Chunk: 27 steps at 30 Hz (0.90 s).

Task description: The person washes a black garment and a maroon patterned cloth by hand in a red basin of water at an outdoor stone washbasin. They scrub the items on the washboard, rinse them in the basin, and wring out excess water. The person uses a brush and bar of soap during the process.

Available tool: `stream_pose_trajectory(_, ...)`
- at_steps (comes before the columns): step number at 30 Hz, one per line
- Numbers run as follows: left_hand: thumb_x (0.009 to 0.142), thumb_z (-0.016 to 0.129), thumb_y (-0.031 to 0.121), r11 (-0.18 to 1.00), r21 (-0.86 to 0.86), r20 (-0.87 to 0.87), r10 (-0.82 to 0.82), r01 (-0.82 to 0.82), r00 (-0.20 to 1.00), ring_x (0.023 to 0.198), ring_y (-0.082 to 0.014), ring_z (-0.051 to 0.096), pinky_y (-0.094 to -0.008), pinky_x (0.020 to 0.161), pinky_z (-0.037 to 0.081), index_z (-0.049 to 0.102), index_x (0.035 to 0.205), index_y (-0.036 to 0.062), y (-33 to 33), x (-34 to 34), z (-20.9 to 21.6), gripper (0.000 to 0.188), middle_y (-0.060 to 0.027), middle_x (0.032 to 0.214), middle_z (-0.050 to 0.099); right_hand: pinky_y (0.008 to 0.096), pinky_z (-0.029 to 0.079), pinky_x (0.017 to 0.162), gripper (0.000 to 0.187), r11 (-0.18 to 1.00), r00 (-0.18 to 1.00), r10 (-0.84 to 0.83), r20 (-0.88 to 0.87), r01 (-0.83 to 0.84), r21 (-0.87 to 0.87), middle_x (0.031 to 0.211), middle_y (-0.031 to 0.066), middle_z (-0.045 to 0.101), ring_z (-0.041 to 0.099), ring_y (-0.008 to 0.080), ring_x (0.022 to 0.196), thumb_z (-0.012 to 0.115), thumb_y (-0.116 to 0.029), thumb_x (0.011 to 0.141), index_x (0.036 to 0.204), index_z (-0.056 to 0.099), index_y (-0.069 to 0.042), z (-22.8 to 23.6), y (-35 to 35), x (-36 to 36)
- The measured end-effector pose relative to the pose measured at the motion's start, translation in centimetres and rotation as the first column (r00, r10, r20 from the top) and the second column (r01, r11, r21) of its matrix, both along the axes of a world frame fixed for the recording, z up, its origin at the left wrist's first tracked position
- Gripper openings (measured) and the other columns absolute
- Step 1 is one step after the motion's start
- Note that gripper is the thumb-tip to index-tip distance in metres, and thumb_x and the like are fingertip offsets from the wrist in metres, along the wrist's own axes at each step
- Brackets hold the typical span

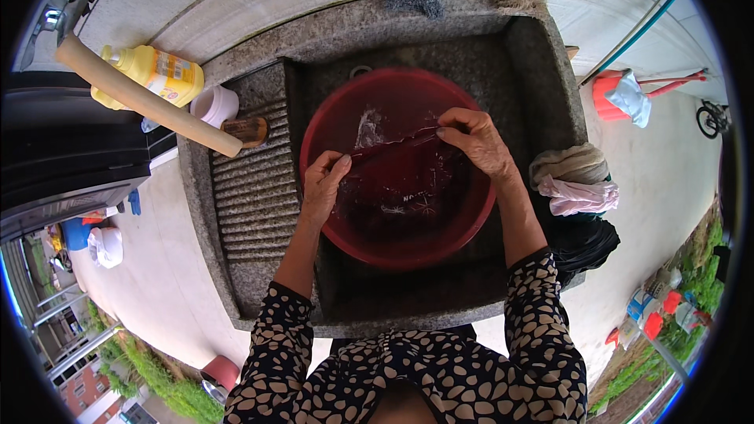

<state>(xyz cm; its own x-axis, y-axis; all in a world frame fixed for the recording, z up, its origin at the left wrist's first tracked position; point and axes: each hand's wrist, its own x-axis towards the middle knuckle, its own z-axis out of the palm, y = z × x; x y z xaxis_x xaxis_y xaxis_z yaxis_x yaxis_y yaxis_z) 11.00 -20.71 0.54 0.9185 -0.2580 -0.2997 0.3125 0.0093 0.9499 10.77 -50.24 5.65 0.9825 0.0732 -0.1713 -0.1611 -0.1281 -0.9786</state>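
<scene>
A dark red garment [393, 173] with white printed marks is stretched by its edge between my hands. My left hand [320, 184] pinches one end of that edge, thumb against fingers. At the other end my right hand [477, 141] grips it the same way, a little farther off and higher in view. Below both hands is a round red basin [316, 127], and the lower part of the garment hangs into it. What kind of garment this is, I cannot tell.
The basin stands in a grey stone sink [534, 71] with a ribbed washboard [251, 204] on the left. A brush [250, 132], a white cup [214, 105], a yellow jug [157, 71] and a tan pipe [141, 94] are there. Folded cloths [577, 188] drape the right rim.
</scene>
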Motion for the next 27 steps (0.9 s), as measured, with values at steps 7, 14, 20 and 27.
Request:
stream_pose_trajectory(7,0.094,0.057,0.028,0.99,0.076,0.104,0.114,-0.122,0.988,0.066,-0.0033,0.037,-0.0203,0.059,0.036,0.053,0.091,0.0071,0.5,-0.2,-1.5,0.021,0.007,0.075,0.042,0.0324,0.049,0.068,0.021,0.793,0.978,0.05,0.204,0.085,-0.603,0.071,0.0036,0.061,0.062,0.0193,0.074,0.071,-0.017,0.077,0.093,0.064,-0.006,-3.1,0.3,-1.3)
stream_pose_trajectory(14,0.07,0.076,0.04,0.161,0.888,-0.281,-0.552,0.432,0.785,0.091,-0.0301,0.064,-0.0405,0.075,0.049,0.057,0.113,0.0061,0.9,-1.6,-0.9,0.058,-0.0147,0.096,0.066,0.039,0.05,0.079,0.013,0.473,0.976,0.187,-0.112,-0.189,-0.861,0.093,0.0072,0.061,0.058,0.0258,0.098,0.062,-0.017,0.08,0.088,0.07,-0.012,-6.1,0.0,-4.0)
stream_pose_trajectory(20,0.073,0.073,0.017,0.715,0.637,0.016,-0.385,0.287,0.923,0.071,-0.0208,0.059,-0.0335,0.066,0.045,0.062,0.096,0.0071,3.8,-2.7,4.2,0.027,-0.0048,0.083,0.063,0.0317,0.045,0.083,0.012,0.892,0.953,-0.121,0.278,0.227,-0.39,0.086,0.0032,0.053,0.051,0.019,0.097,0.062,-0.005,0.081,0.09,0.07,-0.008,1.4,-4.5,-3.4)
stream_pose_trajectory(27,0.078,0.065,0.005,0.991,-0.039,0.077,0.129,-0.126,0.989,0.07,-0.0052,0.052,-0.0203,0.065,0.042,0.055,0.086,0.0038,3.4,-4.6,11.1,0.013,0.0017,0.077,0.057,0.0216,0.046,0.049,0.009,0.963,0.97,-0.24,0.047,0.232,0.135,0.076,-0.0081,0.043,0.044,0.0012,0.069,0.048,-0.017,0.096,0.099,0.056,-0.013,3.8,-1.4,-3.0)
